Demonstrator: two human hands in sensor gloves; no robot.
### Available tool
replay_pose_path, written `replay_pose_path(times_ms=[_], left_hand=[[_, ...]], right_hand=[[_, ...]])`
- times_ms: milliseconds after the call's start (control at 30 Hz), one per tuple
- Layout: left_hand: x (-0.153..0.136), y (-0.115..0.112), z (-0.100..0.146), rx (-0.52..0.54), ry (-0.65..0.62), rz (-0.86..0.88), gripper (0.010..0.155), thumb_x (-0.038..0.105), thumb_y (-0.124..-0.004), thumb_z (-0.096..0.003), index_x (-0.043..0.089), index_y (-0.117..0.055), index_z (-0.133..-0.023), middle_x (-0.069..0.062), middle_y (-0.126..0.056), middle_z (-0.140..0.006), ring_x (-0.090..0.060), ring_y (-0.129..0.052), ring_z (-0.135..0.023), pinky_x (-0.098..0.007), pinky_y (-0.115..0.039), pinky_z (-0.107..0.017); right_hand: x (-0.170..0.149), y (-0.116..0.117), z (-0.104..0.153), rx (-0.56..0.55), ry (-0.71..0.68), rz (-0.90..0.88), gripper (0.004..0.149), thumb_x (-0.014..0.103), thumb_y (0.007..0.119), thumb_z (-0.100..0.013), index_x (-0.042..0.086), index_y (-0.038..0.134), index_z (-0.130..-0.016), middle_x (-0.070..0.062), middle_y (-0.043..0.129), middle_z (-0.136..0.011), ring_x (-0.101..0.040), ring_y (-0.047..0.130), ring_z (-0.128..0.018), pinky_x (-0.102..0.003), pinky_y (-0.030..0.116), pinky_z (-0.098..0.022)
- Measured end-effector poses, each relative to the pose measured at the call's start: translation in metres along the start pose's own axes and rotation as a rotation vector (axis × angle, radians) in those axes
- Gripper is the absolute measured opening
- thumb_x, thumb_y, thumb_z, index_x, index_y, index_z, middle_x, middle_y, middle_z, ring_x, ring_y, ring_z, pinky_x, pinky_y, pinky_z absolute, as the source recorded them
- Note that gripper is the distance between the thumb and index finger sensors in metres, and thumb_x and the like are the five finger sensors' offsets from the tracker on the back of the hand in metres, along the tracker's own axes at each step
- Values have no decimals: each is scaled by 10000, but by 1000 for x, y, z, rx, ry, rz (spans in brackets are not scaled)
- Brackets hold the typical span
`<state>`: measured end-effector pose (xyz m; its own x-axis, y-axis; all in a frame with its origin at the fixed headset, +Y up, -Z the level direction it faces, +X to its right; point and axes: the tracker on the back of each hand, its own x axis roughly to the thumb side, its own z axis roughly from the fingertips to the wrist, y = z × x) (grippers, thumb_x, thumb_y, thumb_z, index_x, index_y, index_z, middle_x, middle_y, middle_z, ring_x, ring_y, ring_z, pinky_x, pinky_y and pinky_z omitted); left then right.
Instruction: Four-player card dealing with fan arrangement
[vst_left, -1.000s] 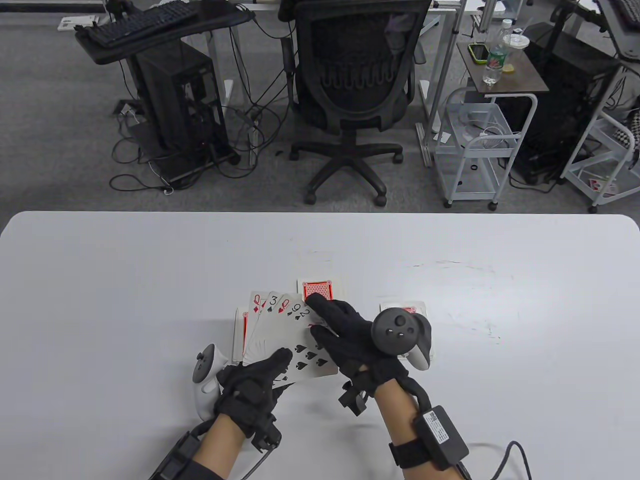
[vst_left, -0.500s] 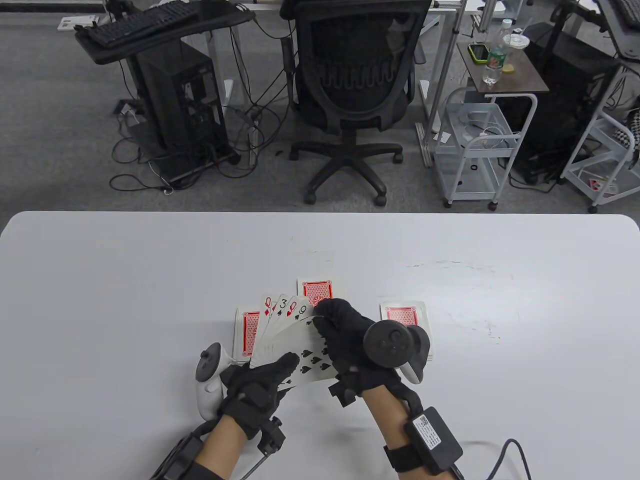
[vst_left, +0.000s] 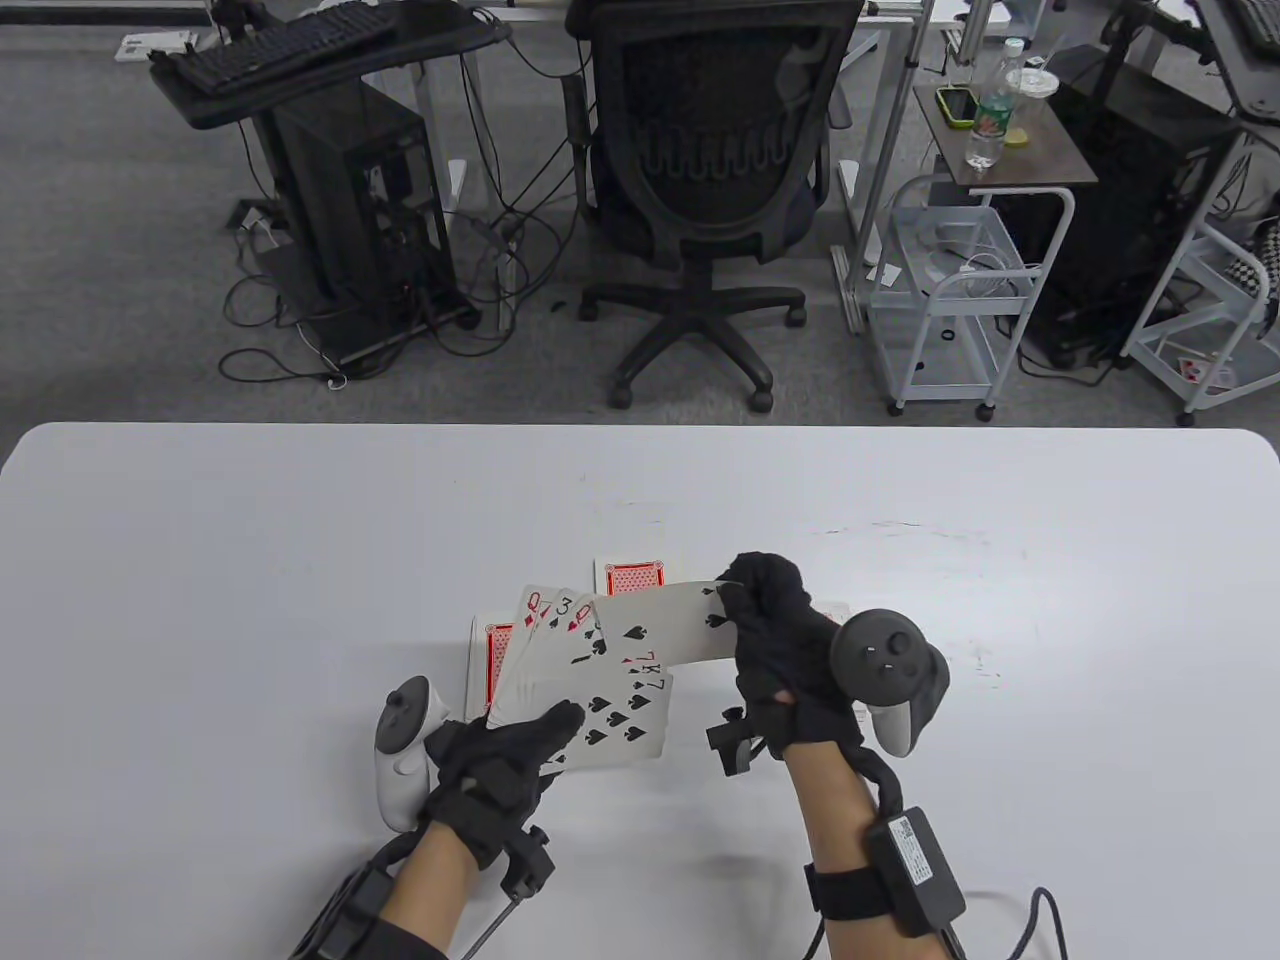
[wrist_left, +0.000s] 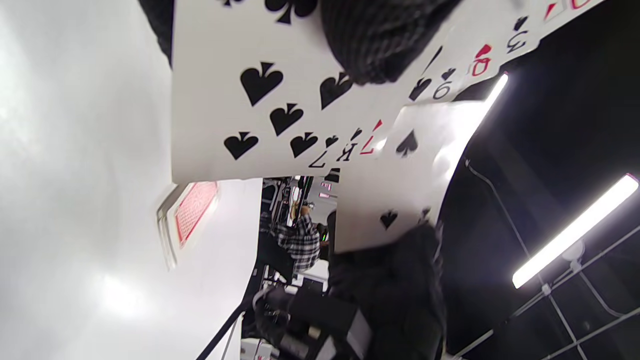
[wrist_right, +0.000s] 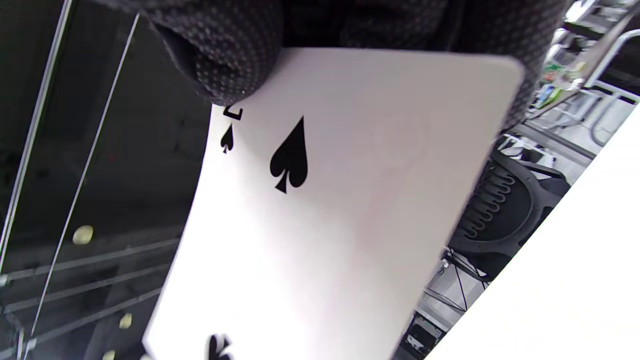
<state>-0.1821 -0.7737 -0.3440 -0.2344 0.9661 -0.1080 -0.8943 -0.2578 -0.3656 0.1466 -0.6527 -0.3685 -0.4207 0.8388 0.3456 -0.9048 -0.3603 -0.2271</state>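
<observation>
Black-gloved left hand (vst_left: 500, 760) at seven o'clock, thumb curled in a grip, black-gloved right hand (vst_left: 785, 650) at five o'clock, fingertips pinched, raised.

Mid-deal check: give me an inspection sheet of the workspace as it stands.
Surface: white table, faint scuffs at right.
Job's things: fanned face-up cards; two of spades drawn rightward; face-down piles behind.
Clutter: nothing seen.
Grippers: left hand holds the fan; right hand pinches the two.
Cables: wrist cable trails off the near edge.
Surroundings: office chair, keyboard, wire cart.
</observation>
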Motion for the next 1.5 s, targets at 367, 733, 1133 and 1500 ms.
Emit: replay_pose_path(times_ms=[367, 733, 1133, 1500], left_hand=[[6, 11, 8, 131, -128, 164, 589, 273, -778, -549, 442, -497, -1039, 197, -660, -1073, -229, -772, -1008, -469, -726, -708], [12, -15, 5, -14, -204, 185, 634, 283, -776, -537, 473, -446, -1044, 222, -580, -1100, -226, -680, -1053, -477, -674, -730], [11, -15, 0, -105, -137, 112, 628, 240, -775, -543, 510, -481, -1027, 197, -633, -1089, -271, -767, -1004, -477, -744, -683], [-1, -16, -2, -68, -18, 71, 627, 229, -781, -538, 476, -494, -1038, 167, -675, -1075, -308, -814, -968, -490, -769, -652]], right_hand=[[-19, 20, -1, 209, 165, -129, 432, 255, 737, -533, 95, 622, -917, -148, 815, -816, -329, 1044, -617, -555, 778, -508], [3, 79, 21, 364, 99, 18, 451, 236, 720, -552, 66, 544, -930, -300, 651, -893, -472, 887, -754, -578, 790, -500], [14, 59, 11, 383, -29, -79, 705, 390, 762, -585, 78, 401, -1104, -235, 573, -1021, -498, 811, -857, -673, 652, -558], [23, 57, 9, 432, -166, -99, 601, 369, 785, -571, 124, 533, -1058, -141, 695, -935, -389, 872, -736, -685, 631, -562]])
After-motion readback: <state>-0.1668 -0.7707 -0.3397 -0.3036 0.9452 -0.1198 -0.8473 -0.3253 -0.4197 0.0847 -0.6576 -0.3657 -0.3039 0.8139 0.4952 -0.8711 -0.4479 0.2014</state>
